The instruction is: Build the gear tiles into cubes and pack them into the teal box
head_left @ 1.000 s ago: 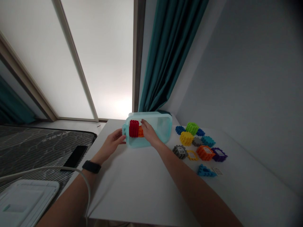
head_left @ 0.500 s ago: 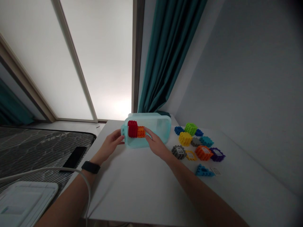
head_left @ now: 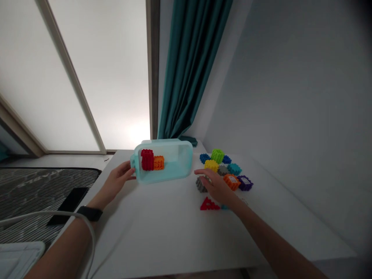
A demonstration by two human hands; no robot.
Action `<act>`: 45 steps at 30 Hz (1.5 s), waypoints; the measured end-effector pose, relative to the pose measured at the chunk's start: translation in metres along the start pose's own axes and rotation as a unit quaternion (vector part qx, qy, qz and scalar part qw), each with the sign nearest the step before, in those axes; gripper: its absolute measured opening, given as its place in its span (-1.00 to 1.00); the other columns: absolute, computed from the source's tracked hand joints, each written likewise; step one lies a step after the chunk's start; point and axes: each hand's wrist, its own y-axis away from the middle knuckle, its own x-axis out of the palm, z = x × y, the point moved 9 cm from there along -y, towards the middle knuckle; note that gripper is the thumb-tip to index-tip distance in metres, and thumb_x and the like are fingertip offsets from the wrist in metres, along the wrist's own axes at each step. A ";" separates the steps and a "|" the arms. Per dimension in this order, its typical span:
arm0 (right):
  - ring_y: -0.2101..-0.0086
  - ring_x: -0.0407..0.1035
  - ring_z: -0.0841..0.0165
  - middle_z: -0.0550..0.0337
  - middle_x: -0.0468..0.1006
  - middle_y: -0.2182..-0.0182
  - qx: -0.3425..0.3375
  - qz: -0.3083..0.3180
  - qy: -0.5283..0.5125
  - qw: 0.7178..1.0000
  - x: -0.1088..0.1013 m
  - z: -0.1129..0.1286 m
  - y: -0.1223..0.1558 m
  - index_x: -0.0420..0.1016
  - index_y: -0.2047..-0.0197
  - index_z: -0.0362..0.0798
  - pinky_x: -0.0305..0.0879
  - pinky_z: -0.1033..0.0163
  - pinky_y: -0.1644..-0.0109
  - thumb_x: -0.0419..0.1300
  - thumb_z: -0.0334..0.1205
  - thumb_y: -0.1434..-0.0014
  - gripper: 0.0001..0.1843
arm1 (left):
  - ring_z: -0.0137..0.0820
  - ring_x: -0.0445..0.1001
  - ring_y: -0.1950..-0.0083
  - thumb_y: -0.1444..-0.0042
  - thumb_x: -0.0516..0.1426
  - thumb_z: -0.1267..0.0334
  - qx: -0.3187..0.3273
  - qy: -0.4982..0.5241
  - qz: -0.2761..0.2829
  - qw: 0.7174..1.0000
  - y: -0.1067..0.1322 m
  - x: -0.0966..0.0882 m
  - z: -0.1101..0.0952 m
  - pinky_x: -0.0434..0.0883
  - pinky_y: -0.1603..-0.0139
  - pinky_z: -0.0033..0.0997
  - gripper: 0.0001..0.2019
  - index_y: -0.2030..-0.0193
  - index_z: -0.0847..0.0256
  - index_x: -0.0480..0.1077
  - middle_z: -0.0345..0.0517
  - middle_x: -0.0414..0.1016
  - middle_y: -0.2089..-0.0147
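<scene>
A pale turquoise plastic bin (head_left: 181, 162) is tipped with its opening towards me. Inside it, at the left, a red toy block (head_left: 147, 160) stands beside a smaller orange block (head_left: 158, 163). My left hand (head_left: 117, 179) grips the bin's left end, fingers behind and thumb near the rim. To the bin's right, my right hand (head_left: 219, 189) hovers over the loose blocks, fingers apart and nothing visible in them. Under its fingertips lies a grey bumpy block (head_left: 201, 185), partly covered; whether they touch is unclear. A red triangular piece (head_left: 209, 204) lies nearer me.
Several more blocks lie on the white table (head_left: 162, 228): yellow (head_left: 211, 165), green (head_left: 217, 155), teal (head_left: 234, 169), orange with a window pattern (head_left: 231, 181) and purple (head_left: 245, 183). A white cable (head_left: 52, 212) crosses my left forearm. A dark phone (head_left: 67, 205) lies left of the table.
My right hand has left the inside of the bin and moved right, over the loose blocks. The red triangular piece has come into view. My left hand stays on the bin; the view has shifted right.
</scene>
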 end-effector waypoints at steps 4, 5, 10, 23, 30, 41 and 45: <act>-0.16 0.32 0.12 -0.01 0.46 -0.14 0.002 0.040 0.052 0.998 -0.010 -0.025 0.004 0.40 -0.19 0.02 0.18 -0.06 -0.29 0.10 -0.15 -0.22 -0.53 | -0.07 0.54 -0.06 -0.13 0.22 -0.07 -0.005 -0.005 -0.003 1.000 -0.001 -0.002 0.003 0.58 0.02 -0.05 -0.50 -0.12 0.16 0.45 0.03 0.50 -0.19; -0.19 0.28 0.11 -0.02 0.42 -0.19 -0.007 0.066 0.063 0.996 -0.007 -0.028 0.006 0.36 -0.24 0.02 0.16 -0.05 -0.31 0.16 -0.14 -0.18 -0.45 | -0.07 0.54 -0.07 -0.13 0.22 -0.06 -0.005 -0.006 0.000 1.000 -0.002 -0.002 0.003 0.57 0.01 -0.05 -0.51 -0.12 0.16 0.45 0.02 0.50 -0.19; -0.23 0.20 0.03 -0.06 0.36 -0.24 -0.057 0.164 0.123 0.977 0.007 -0.030 0.001 0.19 -0.38 -0.01 0.09 -0.05 -0.33 0.35 -0.19 0.02 -0.11 | -0.06 0.53 -0.09 -0.11 0.25 -0.04 -0.002 -0.002 -0.001 1.000 -0.003 -0.003 0.006 0.57 -0.04 -0.02 -0.52 -0.12 0.15 0.45 0.01 0.50 -0.19; -0.10 0.37 0.03 -0.05 0.49 -0.12 -0.063 0.272 0.229 0.933 0.033 -0.039 -0.021 0.38 -0.25 -0.02 0.22 0.04 -0.21 0.38 -0.13 0.04 -0.25 | -0.06 0.54 -0.08 -0.12 0.23 -0.05 0.001 -0.016 -0.002 1.000 -0.004 -0.005 0.010 0.58 -0.02 -0.03 -0.49 -0.14 0.16 0.43 0.04 0.49 -0.19; -0.04 0.41 0.01 -0.11 0.53 -0.04 -0.070 0.281 0.251 0.924 0.032 -0.028 -0.020 0.46 -0.11 -0.08 0.27 0.05 -0.17 0.36 -0.21 0.04 -0.40 | -0.04 0.51 -0.11 -0.15 0.18 -0.10 -0.006 -0.024 0.011 1.000 0.001 0.003 -0.003 0.57 0.00 -0.04 -0.46 -0.15 0.20 0.43 0.09 0.47 -0.22; 0.04 0.41 0.14 -0.02 0.53 0.04 -0.170 0.253 0.133 0.943 0.054 0.081 -0.057 0.45 -0.02 -0.07 0.33 0.15 -0.04 0.34 -0.28 0.02 -0.51 | -0.05 0.53 -0.08 -0.15 0.19 -0.08 0.009 -0.012 0.014 1.000 0.000 0.003 -0.002 0.56 0.01 0.00 -0.45 -0.19 0.20 0.39 0.09 0.50 -0.18; 0.03 0.43 0.10 -0.06 0.54 0.01 -0.102 0.271 0.229 0.930 0.087 0.065 -0.108 0.46 0.00 -0.10 0.34 0.19 0.01 0.33 -0.24 0.01 -0.54 | -0.06 0.51 -0.09 -0.16 0.20 -0.04 0.002 0.002 0.012 1.000 0.000 0.002 0.000 0.56 0.01 -0.03 -0.47 -0.18 0.22 0.39 0.09 0.48 -0.20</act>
